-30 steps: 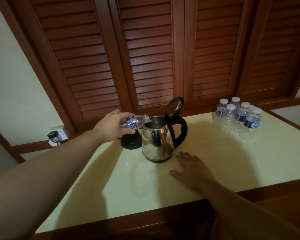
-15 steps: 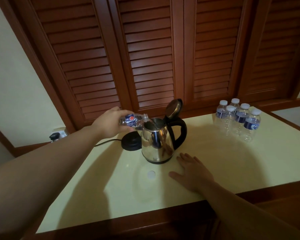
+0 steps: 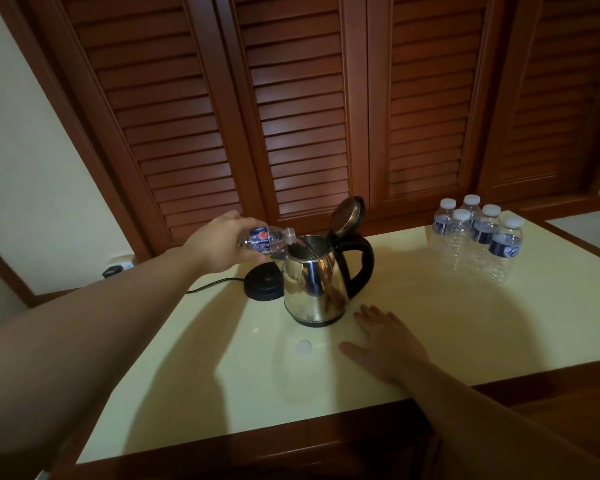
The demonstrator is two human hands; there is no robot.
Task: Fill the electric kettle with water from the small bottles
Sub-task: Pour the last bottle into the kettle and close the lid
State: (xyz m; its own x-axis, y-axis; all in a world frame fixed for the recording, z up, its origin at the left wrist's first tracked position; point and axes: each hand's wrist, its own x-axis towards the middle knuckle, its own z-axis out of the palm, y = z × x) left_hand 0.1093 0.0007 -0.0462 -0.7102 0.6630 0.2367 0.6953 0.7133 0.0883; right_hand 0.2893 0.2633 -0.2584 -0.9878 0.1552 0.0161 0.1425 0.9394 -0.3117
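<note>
A steel electric kettle (image 3: pixel 314 285) with a black handle stands on the pale counter, its lid (image 3: pixel 347 216) swung up and open. My left hand (image 3: pixel 222 242) grips a small clear water bottle (image 3: pixel 265 240) lying nearly level, its uncapped mouth over the kettle's opening. My right hand (image 3: pixel 385 341) rests flat on the counter just in front and to the right of the kettle. A white bottle cap (image 3: pixel 303 347) lies on the counter in front of the kettle. Several capped small bottles (image 3: pixel 478 237) stand grouped at the back right.
The black kettle base (image 3: pixel 262 287) sits left of the kettle, its cord running to a wall socket (image 3: pixel 118 266). Brown louvred doors (image 3: pixel 302 116) rise behind the counter (image 3: pixel 194 393), which has a wooden front edge.
The view has shifted slightly. The bottle stays tipped over the kettle's mouth in my left hand, and my right hand has not moved from the counter.
</note>
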